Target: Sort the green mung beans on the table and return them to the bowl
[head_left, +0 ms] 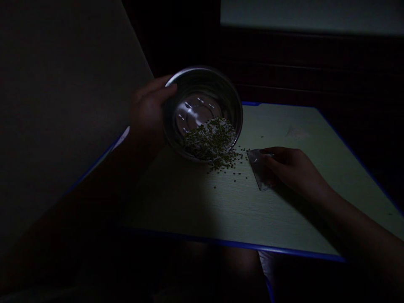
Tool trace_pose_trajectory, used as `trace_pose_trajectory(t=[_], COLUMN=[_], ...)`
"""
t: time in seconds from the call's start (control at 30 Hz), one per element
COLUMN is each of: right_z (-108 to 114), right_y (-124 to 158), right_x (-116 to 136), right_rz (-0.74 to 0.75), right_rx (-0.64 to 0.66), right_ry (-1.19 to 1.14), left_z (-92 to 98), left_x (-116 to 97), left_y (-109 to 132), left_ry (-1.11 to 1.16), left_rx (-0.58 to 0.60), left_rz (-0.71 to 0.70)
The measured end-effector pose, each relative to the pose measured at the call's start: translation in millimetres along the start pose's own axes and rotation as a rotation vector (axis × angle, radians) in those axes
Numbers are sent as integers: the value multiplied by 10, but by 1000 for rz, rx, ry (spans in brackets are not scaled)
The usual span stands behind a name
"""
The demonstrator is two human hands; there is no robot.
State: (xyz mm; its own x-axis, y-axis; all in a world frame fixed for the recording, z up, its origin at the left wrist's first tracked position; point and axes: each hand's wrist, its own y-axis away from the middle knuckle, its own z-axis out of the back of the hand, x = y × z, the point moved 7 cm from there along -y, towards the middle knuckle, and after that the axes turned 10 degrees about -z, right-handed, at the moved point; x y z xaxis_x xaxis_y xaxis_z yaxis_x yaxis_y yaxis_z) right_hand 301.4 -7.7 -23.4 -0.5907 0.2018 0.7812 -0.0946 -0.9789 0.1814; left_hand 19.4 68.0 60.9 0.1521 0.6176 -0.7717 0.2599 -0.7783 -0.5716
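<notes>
The room is very dark. Only the middle of the tabletop (205, 202) has some light on it. The tabletop is pale green and has a blue edge (236, 244) along the near side.

The left hand (147, 111) holds a shiny metal bowl (202, 84). Its fingers are closed around the left side of the bowl, and the thumb lies over the rim. The bowl is tipped, so its open side faces this way and a bit to the right. Its low edge is close to the tabletop, near the middle of it, but it is too dark to see if it touches.

Small green beans (210, 141) sit in a heap in the low part of the bowl. Some of them lie in a little pile on the tabletop, right below the bowl's low edge. A few more are spread out near that pile, each one alone.

The right hand (292, 168) rests on the tabletop, to the right of the pile. Its fingers are bent and lie on a small clear bag (259, 170). The bag is flat on the tabletop, and its far corner points at the beans, just beside them. I cannot tell if the fingers pinch the bag or only press it down.

A small white scrap (296, 133) lies farther back on the tabletop, apart from the right hand.
</notes>
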Motion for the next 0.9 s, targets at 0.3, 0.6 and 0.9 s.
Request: trace_pose_trajectory(t=[0.3, 0.6, 0.9], right_z=[363, 840, 888], right_y=[-32, -215, -466], right_x=[46, -102, -249], right_rz=[49, 1, -79], right_rx=[-249, -511, -503], right_ry=[137, 417, 547], left_z=[-22, -8, -42], left_x=[-17, -15, -26], left_y=[-2, 8, 6], left_ry=[27, 45, 47], left_rx=[36, 20, 18], left_rz=[-4, -2, 8])
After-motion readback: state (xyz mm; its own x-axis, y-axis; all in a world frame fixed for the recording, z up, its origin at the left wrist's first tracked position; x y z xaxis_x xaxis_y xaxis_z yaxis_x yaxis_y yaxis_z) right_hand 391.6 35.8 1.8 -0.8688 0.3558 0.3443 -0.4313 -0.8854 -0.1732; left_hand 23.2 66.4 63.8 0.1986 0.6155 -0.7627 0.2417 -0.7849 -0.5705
